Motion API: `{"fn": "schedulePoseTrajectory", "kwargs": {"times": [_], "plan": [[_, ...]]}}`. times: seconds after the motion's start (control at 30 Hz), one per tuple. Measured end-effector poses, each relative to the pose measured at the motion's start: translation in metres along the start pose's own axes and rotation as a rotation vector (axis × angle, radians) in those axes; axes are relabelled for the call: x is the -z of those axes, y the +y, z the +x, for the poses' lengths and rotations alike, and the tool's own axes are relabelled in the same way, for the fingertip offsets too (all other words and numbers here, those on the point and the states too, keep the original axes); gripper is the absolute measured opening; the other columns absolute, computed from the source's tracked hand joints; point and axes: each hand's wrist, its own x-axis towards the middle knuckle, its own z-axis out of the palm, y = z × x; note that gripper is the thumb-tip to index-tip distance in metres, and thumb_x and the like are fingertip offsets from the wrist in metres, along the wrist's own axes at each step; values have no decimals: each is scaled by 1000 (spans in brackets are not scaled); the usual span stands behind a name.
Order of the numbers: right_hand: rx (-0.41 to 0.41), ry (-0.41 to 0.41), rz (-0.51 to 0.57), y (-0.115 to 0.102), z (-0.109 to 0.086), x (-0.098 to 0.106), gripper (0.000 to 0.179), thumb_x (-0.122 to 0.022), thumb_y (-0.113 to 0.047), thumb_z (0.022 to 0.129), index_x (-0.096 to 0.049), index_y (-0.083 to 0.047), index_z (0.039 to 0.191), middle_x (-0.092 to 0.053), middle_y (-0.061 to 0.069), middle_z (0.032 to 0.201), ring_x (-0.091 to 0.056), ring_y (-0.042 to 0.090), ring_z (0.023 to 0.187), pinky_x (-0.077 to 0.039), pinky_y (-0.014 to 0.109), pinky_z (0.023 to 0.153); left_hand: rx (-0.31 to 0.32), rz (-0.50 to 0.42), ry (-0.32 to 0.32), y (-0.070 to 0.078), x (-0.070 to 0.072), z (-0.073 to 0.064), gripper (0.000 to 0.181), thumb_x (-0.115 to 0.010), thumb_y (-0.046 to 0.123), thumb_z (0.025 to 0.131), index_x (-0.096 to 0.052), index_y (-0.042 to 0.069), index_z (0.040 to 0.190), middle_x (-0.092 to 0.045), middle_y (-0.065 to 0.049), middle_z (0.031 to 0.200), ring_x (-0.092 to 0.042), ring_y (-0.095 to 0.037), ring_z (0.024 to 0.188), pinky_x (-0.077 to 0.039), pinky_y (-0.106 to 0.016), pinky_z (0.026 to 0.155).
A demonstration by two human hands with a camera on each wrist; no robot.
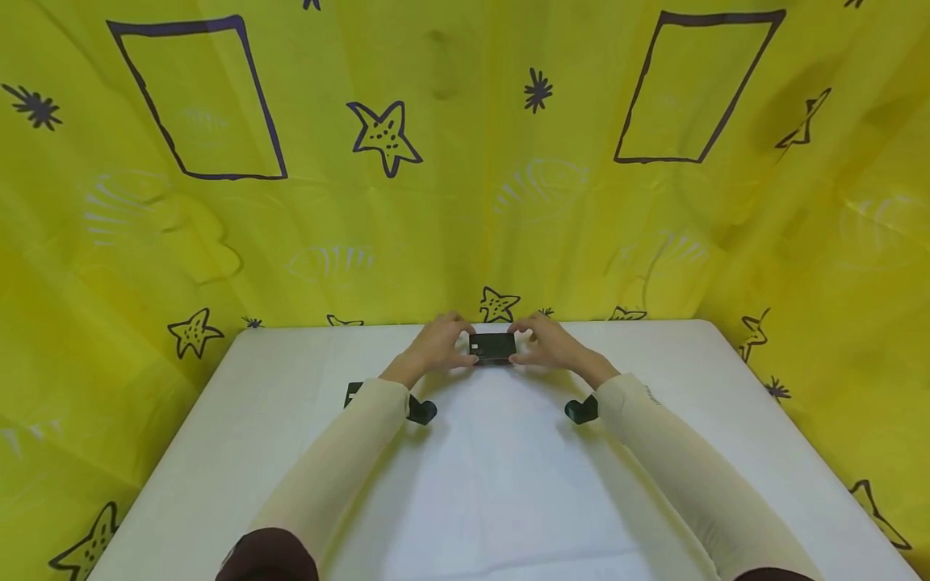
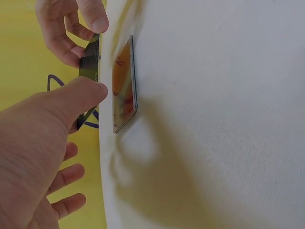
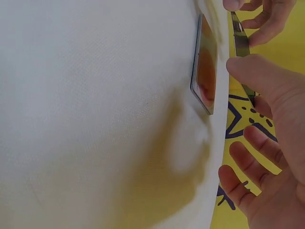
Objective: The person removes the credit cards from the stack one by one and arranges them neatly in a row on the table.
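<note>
A black bank card [image 1: 492,345] with a small pale chip is held up near the table's far edge. My left hand [image 1: 440,343] pinches its left end between thumb and forefinger. At the opposite end, the right hand [image 1: 548,342] grips it the same way. Below the card, a thin stack of cards [image 2: 125,88] with an orange and red picture on top lies flat on the table; a gap separates the two in both wrist views. The other fingers [image 3: 250,164] of the right hand spread loosely away from the card.
A dark card-like piece [image 1: 353,392] with a white mark lies left of the left forearm, partly hidden by the sleeve. The white table [image 1: 523,484] ends just behind the hands, where a yellow patterned curtain [image 1: 450,218] hangs. Black wrist cameras [image 1: 581,410] jut inward from both wrists.
</note>
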Motion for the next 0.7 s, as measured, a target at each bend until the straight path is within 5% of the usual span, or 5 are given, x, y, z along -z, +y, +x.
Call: {"fn": "schedulePoseTrajectory", "kwargs": {"times": [0.7], "plan": [[15,15,38,-9,-2,7,55,-83,-24,87,-62,-6,136,-54,23,132,-56,42,116,-51,51,94,-31,-16,45,1,14,-11,53,-82,36,87,-69,6,128,-60,-15,132,-55,-34,121,-43,-50,107]]}}
